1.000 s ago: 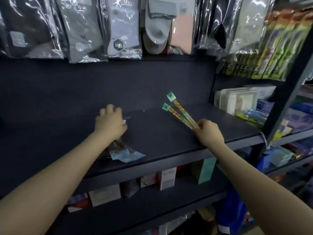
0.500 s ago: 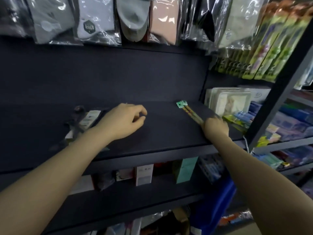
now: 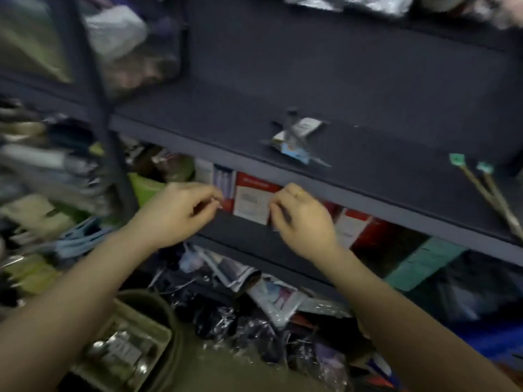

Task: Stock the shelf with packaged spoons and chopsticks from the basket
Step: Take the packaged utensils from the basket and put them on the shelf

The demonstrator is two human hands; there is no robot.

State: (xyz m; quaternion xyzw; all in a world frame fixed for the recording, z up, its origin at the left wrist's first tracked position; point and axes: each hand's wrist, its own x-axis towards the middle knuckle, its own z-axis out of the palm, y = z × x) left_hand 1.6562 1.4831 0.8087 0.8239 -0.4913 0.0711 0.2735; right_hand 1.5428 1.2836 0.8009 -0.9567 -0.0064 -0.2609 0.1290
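Head view, motion-blurred; we hold both hands in front of the dark shelf, below its front edge. Left hand: fingers curled loosely, nothing in it; right hand, ring on one finger: fingers curled, nothing visibly held. Packaged spoons lie in clear wrap on the shelf board at 12 o'clock from our hands; packaged chopsticks, green-tipped, lie at 2 o'clock, well apart from the spoons, near the right frame edge. Basket sits at 7 o'clock, low left; shiny wrapped items inside, too blurred to identify. Boxed goods stand on the lower shelf between our hands.
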